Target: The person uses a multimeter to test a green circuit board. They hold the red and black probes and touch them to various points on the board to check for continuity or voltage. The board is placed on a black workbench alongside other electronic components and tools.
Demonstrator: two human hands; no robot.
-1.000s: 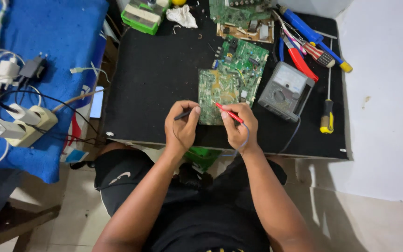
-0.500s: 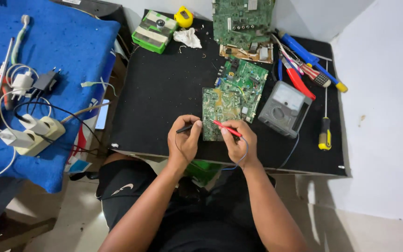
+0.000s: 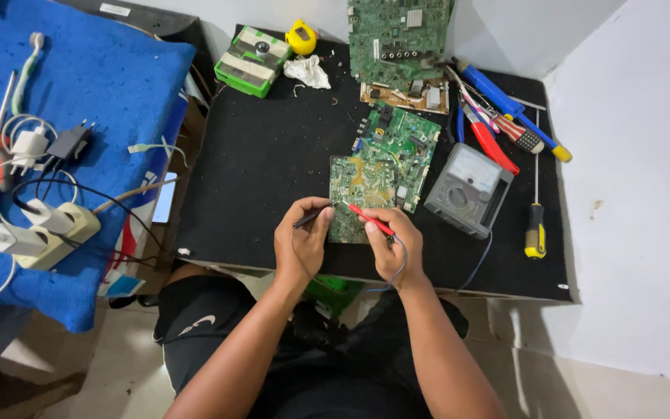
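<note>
Seated at a black bench [image 3: 257, 171], a person pinches a black probe [image 3: 309, 219] in the narrowly closed fingers of the left hand [image 3: 302, 242] and a red probe [image 3: 371, 219] in the closed fingers of the right hand [image 3: 389, 244], both tips resting on the near edge of a small green circuit board [image 3: 358, 194] just at 12 o'clock from the hands. A larger green board [image 3: 398, 151] overlaps it at 1 o'clock. A grey analogue meter [image 3: 468, 188] lies at 2 o'clock, beside red-handled pliers [image 3: 490, 140], a blue-handled tool [image 3: 498, 93] and a yellow-handled screwdriver [image 3: 535, 225]. A green-and-white striped box [image 3: 253, 60] and a yellow tape measure [image 3: 302, 36] sit at 11 o'clock. At 9 o'clock, white power adapters [image 3: 44, 229] and cables crowd a blue cloth [image 3: 94, 85].
</note>
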